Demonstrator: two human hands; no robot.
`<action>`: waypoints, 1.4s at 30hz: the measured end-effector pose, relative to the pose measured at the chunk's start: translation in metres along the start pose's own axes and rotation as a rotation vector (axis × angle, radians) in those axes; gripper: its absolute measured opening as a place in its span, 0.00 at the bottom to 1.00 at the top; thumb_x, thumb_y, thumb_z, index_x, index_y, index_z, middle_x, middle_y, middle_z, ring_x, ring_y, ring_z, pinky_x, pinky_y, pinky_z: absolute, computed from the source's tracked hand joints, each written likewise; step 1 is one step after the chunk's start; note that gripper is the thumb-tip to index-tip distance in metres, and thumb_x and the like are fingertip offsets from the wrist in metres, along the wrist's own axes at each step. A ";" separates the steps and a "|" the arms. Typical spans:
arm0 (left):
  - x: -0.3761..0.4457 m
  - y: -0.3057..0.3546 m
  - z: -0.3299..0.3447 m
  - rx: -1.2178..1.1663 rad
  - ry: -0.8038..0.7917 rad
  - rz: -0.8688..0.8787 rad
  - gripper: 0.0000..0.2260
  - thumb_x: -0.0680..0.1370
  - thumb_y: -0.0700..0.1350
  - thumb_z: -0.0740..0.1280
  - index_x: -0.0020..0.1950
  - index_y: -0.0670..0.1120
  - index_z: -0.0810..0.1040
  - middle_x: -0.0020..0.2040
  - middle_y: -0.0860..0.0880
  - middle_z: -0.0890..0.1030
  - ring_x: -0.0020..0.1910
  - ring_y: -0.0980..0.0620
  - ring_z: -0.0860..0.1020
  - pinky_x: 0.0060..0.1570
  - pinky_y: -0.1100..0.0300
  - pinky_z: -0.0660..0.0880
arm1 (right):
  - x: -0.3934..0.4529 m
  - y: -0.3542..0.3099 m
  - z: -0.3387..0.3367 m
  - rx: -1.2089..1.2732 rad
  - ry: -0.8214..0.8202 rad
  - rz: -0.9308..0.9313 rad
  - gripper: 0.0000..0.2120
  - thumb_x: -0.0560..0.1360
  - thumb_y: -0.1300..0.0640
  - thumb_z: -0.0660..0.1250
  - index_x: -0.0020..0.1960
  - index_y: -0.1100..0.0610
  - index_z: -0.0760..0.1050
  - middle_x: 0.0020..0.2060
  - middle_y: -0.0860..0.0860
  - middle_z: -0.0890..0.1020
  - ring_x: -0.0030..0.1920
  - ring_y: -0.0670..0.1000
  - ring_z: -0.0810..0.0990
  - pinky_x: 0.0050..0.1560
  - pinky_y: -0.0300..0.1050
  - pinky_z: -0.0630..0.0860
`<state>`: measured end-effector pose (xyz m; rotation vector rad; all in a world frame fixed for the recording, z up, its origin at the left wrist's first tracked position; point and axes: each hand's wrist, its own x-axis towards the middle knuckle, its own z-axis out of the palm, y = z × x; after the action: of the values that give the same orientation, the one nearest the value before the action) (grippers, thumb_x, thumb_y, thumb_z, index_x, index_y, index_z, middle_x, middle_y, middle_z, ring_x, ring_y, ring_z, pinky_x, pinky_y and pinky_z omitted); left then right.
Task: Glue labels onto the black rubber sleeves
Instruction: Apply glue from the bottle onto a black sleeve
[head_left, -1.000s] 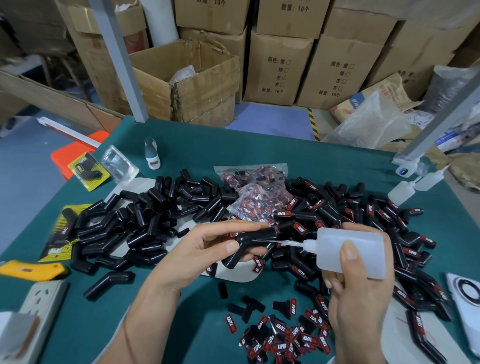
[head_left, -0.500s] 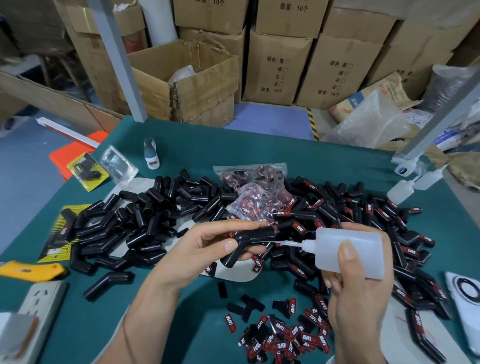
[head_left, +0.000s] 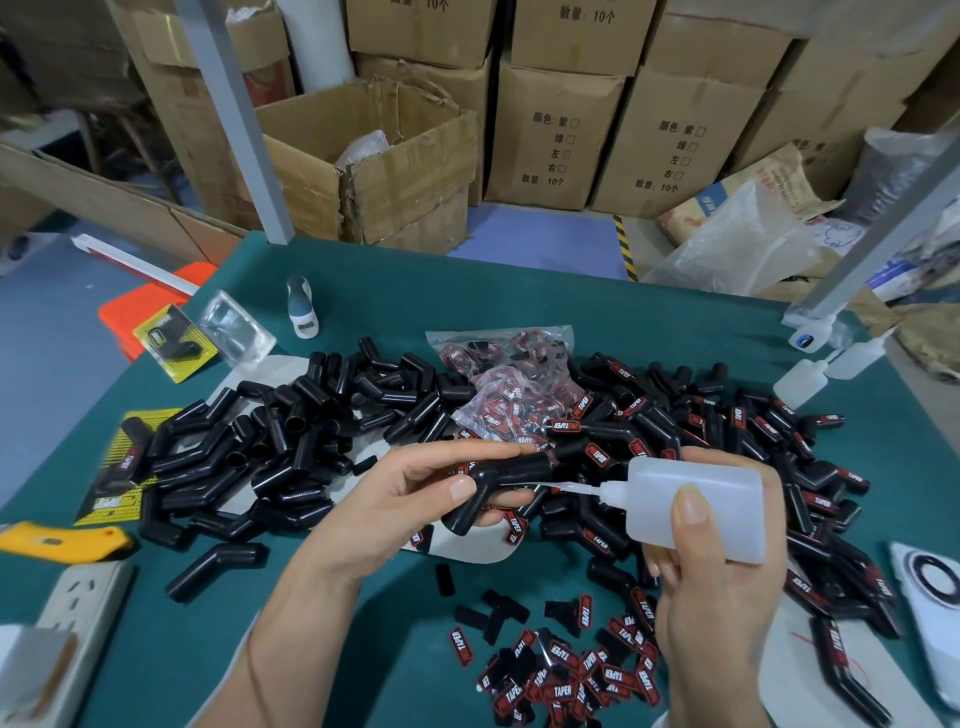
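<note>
head view, over a green bench: the left hand (head_left: 410, 499) pinches one bent black rubber sleeve (head_left: 498, 486) above the bench's middle, its upper leg lying left to right with the open end facing right. the right hand (head_left: 722, 587) is wrapped around a white glue bottle (head_left: 696, 506), whose thin nozzle (head_left: 566, 487) points left and appears to touch the sleeve's side. loose red labels (head_left: 566, 670) lie by the near edge, nearer the right hand.
</note>
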<state>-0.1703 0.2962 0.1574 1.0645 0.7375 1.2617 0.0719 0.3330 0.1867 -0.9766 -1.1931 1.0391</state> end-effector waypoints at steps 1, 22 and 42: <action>0.000 0.000 0.000 0.001 0.001 -0.002 0.18 0.83 0.41 0.64 0.72 0.48 0.80 0.72 0.43 0.80 0.65 0.37 0.82 0.58 0.56 0.81 | 0.000 0.000 0.000 -0.005 0.002 0.001 0.22 0.74 0.32 0.72 0.60 0.44 0.77 0.49 0.49 0.82 0.40 0.50 0.82 0.29 0.37 0.75; 0.001 0.000 -0.001 0.002 -0.001 0.002 0.18 0.83 0.41 0.64 0.72 0.48 0.80 0.72 0.43 0.79 0.66 0.38 0.82 0.59 0.56 0.82 | 0.000 0.001 -0.001 -0.010 0.017 -0.029 0.20 0.74 0.33 0.72 0.59 0.43 0.77 0.49 0.48 0.82 0.39 0.47 0.82 0.29 0.36 0.75; 0.003 -0.010 -0.012 0.075 -0.079 0.093 0.20 0.85 0.43 0.68 0.76 0.41 0.75 0.77 0.40 0.74 0.67 0.34 0.80 0.63 0.50 0.80 | -0.001 -0.002 0.000 -0.001 0.033 -0.023 0.20 0.74 0.32 0.72 0.59 0.42 0.76 0.49 0.45 0.82 0.42 0.46 0.83 0.32 0.36 0.77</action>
<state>-0.1763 0.3022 0.1439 1.2147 0.6862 1.2714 0.0723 0.3319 0.1888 -0.9748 -1.1751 1.0010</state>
